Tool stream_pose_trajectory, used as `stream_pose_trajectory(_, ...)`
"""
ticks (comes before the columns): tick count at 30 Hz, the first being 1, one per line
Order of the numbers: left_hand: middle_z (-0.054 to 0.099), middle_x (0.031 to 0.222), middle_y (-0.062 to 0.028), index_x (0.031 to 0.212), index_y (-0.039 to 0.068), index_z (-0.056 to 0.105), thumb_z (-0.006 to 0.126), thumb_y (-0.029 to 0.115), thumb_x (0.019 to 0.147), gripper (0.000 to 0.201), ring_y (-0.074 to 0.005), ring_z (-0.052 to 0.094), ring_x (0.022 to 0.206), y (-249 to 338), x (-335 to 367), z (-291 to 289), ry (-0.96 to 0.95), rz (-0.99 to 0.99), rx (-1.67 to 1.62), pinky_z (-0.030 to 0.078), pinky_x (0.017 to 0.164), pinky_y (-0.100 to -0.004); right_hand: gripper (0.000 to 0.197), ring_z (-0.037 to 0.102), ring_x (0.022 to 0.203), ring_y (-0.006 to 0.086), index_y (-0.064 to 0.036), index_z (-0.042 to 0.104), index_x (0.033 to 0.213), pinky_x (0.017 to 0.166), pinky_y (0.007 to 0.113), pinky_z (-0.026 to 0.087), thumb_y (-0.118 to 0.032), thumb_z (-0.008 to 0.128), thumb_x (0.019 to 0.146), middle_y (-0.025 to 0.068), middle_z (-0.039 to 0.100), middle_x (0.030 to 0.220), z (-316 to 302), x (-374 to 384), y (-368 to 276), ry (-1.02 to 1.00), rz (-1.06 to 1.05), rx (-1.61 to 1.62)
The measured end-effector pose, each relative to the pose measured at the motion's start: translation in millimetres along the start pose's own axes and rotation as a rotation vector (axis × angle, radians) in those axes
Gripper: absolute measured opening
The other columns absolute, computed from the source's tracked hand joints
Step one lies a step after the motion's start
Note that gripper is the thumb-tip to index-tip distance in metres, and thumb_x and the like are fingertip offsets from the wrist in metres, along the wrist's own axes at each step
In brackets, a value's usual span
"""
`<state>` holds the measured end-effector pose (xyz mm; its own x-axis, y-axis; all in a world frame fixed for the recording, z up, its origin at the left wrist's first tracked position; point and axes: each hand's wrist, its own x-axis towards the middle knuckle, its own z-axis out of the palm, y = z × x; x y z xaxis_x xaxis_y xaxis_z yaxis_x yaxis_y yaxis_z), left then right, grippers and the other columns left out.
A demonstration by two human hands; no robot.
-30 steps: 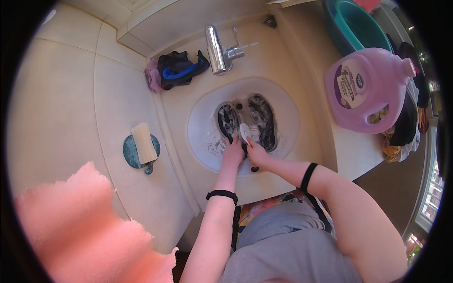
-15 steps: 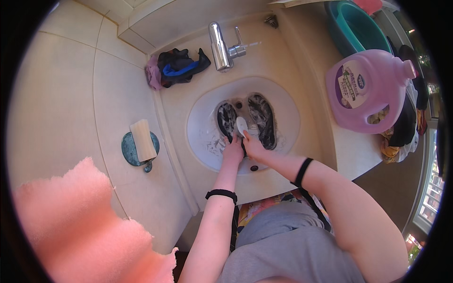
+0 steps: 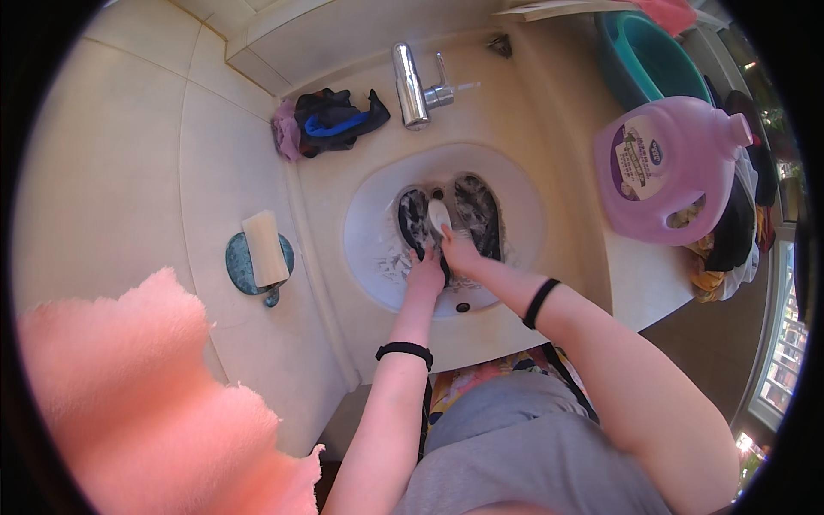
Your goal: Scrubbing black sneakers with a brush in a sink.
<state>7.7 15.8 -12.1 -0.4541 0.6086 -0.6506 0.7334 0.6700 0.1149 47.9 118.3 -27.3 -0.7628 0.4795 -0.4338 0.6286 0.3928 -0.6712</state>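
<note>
A pair of dark, foam-streaked slippers lies side by side in the white oval sink. The left slipper is gripped near its close end by my left hand, whose fingers and thumb press on it. In my right hand is a white scrub brush, held by its lower end over the inner edge of the left slipper. Its bristles are hidden from above. The right slipper lies beside my right hand, partly covered by it. Suds and water spots surround both slippers.
A chrome faucet stands behind the sink, with dark and purple cloths to its left. Soap rests on a green dish. At right are a purple jug and teal basin. A pink towel hangs near left.
The brush and my right hand have shifted slightly away from me along the left slipper. My left hand keeps its hold. The whole view has moved a little.
</note>
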Motion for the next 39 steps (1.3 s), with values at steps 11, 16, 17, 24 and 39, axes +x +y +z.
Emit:
stream_pose_trajectory(11, 0.016, 0.144, -0.0037, 0.136, 0.015, 0.024, 0.037, 0.012, 0.083, 0.055, -0.0445, 0.019, 0.126, -24, -12, 6, -0.050, -0.102, -0.117, 0.033, 0.100, -0.0429, 0.044, 0.060, 0.056, 0.0261, -0.0186, 0.036, 0.131, 0.053, 0.037, 0.049, -0.021, 0.035, 0.087, 0.0194, 0.061, 0.076, 15, -42, -5, -0.243, 0.149, 0.151)
stream_pose_trajectory(16, 0.022, 0.142, -0.0054, 0.134, 0.008, 0.030, 0.036, 0.016, 0.085, 0.050, -0.0255, 0.019, 0.131, -1, -12, -16, -0.007, 0.017, -0.023, 0.017, 0.105, -0.0499, 0.045, 0.061, 0.061, 0.0296, -0.0163, 0.036, 0.131, 0.056, 0.039, 0.048, -0.020, 0.035, 0.087, 0.0222, 0.060, 0.079, -12, 25, -38, -0.094, 0.134, 0.148)
stream_pose_trajectory(17, 0.022, 0.142, -0.0054, 0.134, 0.008, 0.030, 0.036, 0.016, 0.085, 0.050, -0.0255, 0.019, 0.131, 2, -13, -19, -0.006, 0.021, -0.023, 0.017, 0.105, -0.0499, 0.044, 0.061, 0.066, 0.0321, -0.0152, 0.036, 0.131, 0.060, 0.040, 0.048, -0.019, 0.036, 0.086, 0.0237, 0.060, 0.082, -17, 30, -42, -0.119, 0.170, 0.171)
stream_pose_trajectory(24, 0.023, 0.141, -0.0069, 0.130, 0.014, 0.037, 0.045, 0.020, 0.083, 0.049, -0.0424, 0.019, 0.127, -20, -20, -15, -0.098, 0.020, 0.006, 0.025, 0.103, -0.0454, 0.042, 0.058, 0.082, 0.0373, -0.0139, 0.040, 0.128, 0.073, 0.045, 0.045, -0.017, 0.036, 0.086, 0.0240, 0.058, 0.091, 0, -58, -32, -0.202, -0.035, 0.046)
stream_pose_trajectory(39, 0.021, 0.141, -0.0108, 0.137, 0.012, 0.021, 0.032, 0.014, 0.086, 0.052, -0.0449, 0.015, 0.127, -11, -10, -3, -0.004, -0.019, -0.064, 0.020, 0.106, -0.0424, 0.042, 0.059, 0.074, 0.0365, -0.0236, 0.042, 0.126, 0.064, 0.045, 0.048, -0.018, 0.039, 0.085, 0.0209, 0.060, 0.082, -37, -26, -37, -0.272, -0.186, -0.373)
